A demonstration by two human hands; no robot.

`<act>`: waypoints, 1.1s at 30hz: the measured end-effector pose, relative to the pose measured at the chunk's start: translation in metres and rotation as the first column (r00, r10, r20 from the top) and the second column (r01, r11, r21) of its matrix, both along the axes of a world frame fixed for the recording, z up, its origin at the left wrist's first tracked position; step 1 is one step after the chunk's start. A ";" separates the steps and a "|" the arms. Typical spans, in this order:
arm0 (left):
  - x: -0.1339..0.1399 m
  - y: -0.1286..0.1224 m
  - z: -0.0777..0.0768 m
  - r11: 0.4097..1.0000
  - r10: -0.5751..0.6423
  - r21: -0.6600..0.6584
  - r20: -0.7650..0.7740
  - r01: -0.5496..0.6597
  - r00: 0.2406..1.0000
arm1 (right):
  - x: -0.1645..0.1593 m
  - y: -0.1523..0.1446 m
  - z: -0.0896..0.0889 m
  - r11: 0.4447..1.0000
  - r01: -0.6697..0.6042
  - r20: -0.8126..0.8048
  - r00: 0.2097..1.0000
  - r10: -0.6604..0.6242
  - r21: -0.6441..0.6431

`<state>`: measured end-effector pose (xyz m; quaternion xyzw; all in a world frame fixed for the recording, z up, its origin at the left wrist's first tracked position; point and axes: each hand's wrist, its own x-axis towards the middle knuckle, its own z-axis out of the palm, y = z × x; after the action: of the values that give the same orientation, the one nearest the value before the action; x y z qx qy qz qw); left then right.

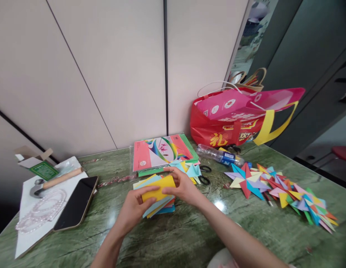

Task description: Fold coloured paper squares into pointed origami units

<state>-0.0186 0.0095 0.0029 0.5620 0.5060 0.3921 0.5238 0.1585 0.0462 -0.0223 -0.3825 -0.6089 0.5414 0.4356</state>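
Observation:
A piece of yellow paper (156, 189), bent or folded over, is held up between both hands. My left hand (135, 206) pinches its left end between thumb and fingers. On the right end, my right hand (182, 186) closes with thumb and fingertips. Just below and behind it lies a stack of coloured paper (164, 209) in blue, yellow and orange, partly hidden by the hands. Beyond my right hand sit several small folded paper pieces (193, 171) in light blue and yellow, beside black-handled scissors (204, 180).
Paper packs (162, 150) lie by the wall, near a plastic bottle (217, 154) and a red gift bag (228, 123). Folded paper stars (247, 180) spread along the right. At left are a phone (77, 203), a hammer (60, 178), beads (41, 210) and a small green box (44, 169).

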 end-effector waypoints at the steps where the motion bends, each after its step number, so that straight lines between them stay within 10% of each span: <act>1: 0.000 0.000 0.000 1.000 0.026 0.003 0.011 -0.026 1.000 | 0.000 -0.001 0.000 0.999 -0.031 -0.029 0.999 0.030 -0.025; 33: 0.000 0.000 -0.005 0.988 0.126 0.081 0.022 -0.128 0.992 | 0.001 0.002 0.005 0.946 -0.118 -0.272 0.962 0.033 -0.302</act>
<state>-0.0184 0.0096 -0.0019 0.5464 0.5198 0.4498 0.4784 0.1595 0.0482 -0.0169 -0.3479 -0.4655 0.6943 0.4245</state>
